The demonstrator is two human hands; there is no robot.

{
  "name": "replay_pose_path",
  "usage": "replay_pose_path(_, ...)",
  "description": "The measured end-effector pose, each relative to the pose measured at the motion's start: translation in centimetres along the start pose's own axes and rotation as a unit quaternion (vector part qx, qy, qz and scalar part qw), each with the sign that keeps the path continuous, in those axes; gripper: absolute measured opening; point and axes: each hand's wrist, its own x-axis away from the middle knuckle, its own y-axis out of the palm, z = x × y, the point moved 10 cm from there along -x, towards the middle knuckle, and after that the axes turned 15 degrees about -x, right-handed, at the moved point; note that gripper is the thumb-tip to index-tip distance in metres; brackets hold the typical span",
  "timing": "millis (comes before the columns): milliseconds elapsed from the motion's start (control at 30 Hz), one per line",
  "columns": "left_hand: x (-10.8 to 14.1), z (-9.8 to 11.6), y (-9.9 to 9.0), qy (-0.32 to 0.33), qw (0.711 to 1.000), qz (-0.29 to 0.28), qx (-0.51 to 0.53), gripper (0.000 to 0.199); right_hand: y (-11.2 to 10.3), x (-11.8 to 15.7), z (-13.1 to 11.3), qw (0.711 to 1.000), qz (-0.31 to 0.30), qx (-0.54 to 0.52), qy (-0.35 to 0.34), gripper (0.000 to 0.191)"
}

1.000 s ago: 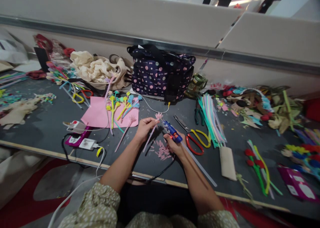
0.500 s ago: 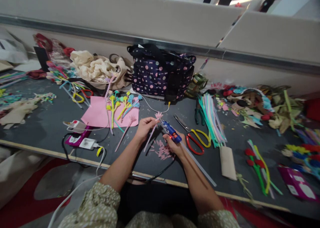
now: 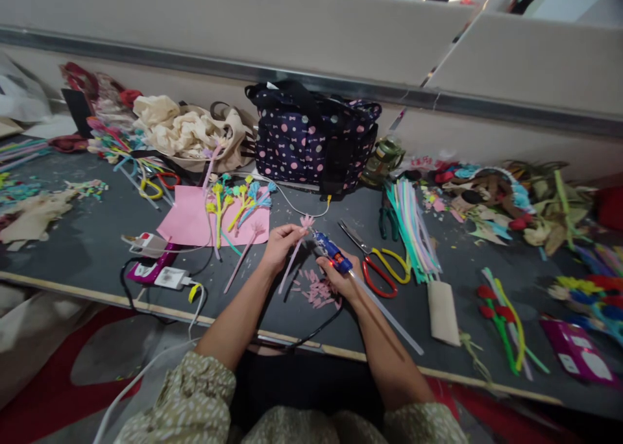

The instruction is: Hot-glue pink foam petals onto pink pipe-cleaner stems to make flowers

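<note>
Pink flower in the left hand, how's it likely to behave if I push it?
The pink flower is probably light, being mostly one thin stem. That stem seems fairly stiff, since it runs straight below the left hand. Its small, splayed petals might bend easily.

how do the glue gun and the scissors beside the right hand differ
The glue gun is held in the right hand; the scissors lie on the table. The glue gun's body is mostly blue, while the scissors have one red and one yellow handle. A long pale stick extends from the glue gun's back; the scissors end in two loops.
Both point toward the far left.
</note>
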Motion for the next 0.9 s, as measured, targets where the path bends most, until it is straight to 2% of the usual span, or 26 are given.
replay_pose_path(133,-0.3,-0.4,-0.7,-0.022,0.999,0.018,0.046,0.024,-1.6,-0.6,0.9,0.999,0.036,0.018,0.026,0.033)
replay_pose_path(267,-0.6,-0.6,-1.2,-0.029,0.997,0.029,0.067,0.024,-2.3,-1.3,1.6,0.997,0.021,0.064,0.04,0.026)
replay_pose_path(433,-0.9,-0.7,-1.5,-0.024,0.994,0.037,0.096,0.023,-1.2,-1.6,1.8,0.987,-0.06,0.137,0.065,0.014)
replay_pose_path(600,-1.1,-0.8,-1.7,-0.026,0.992,0.043,0.113,0.022,-0.2,-1.4,2.6,0.968,-0.112,0.206,0.09,0.016)
replay_pose_path(700,-1.1,-0.7,-1.7,-0.026,0.992,0.045,0.112,0.023,0.6,-1.1,3.3,0.945,-0.137,0.279,0.102,0.022)
replay_pose_path(800,-1.0,-0.6,-1.7,-0.025,0.993,0.043,0.111,0.024,1.7,-0.7,3.5,0.924,-0.162,0.333,0.094,0.026)
replay_pose_path(900,-1.0,-0.4,-1.6,-0.022,0.992,0.043,0.115,0.023,2.5,-0.5,3.4,0.915,-0.17,0.358,0.071,0.02)
